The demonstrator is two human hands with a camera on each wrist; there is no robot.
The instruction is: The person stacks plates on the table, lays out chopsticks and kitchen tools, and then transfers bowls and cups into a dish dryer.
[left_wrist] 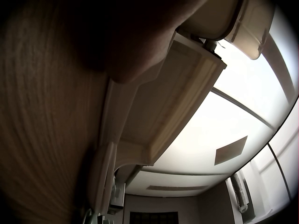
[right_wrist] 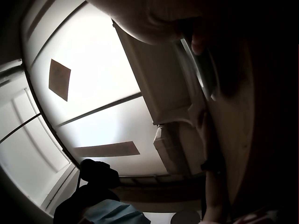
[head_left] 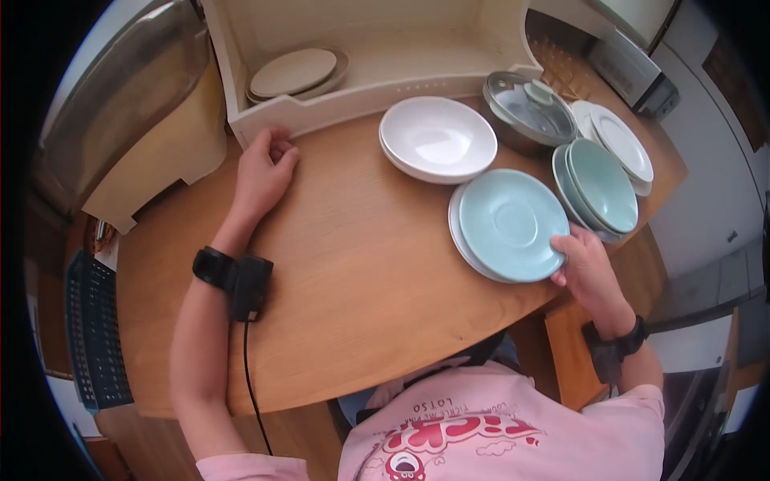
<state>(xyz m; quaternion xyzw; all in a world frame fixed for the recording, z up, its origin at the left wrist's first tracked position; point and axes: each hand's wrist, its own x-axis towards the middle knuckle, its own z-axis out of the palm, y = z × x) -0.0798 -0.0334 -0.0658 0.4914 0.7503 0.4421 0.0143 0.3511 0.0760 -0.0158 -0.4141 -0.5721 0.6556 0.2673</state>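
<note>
The right hand (head_left: 589,268) pinches the near right rim of a light blue plate (head_left: 513,224), thumb on top; a white-edged plate lies under it. Whether the pair touches the table cannot be told. In the right wrist view the hand (right_wrist: 154,21) is dark beside the plate edges (right_wrist: 201,70). My left hand (head_left: 266,172) rests on the table by the cream rack, fingers loosely curled and holding nothing. The left wrist view has that hand (left_wrist: 140,51) in shadow. Two white bowls (head_left: 437,138) stand just behind the blue plate.
A cream rack (head_left: 321,114) at the back holds white plates (head_left: 293,72). Green bowls (head_left: 601,184), a glass-lidded pan (head_left: 529,108) and white plates (head_left: 624,144) stand at the right. The wooden table (head_left: 345,264) has its curved edge near the person; a cream container (head_left: 160,152) is at left.
</note>
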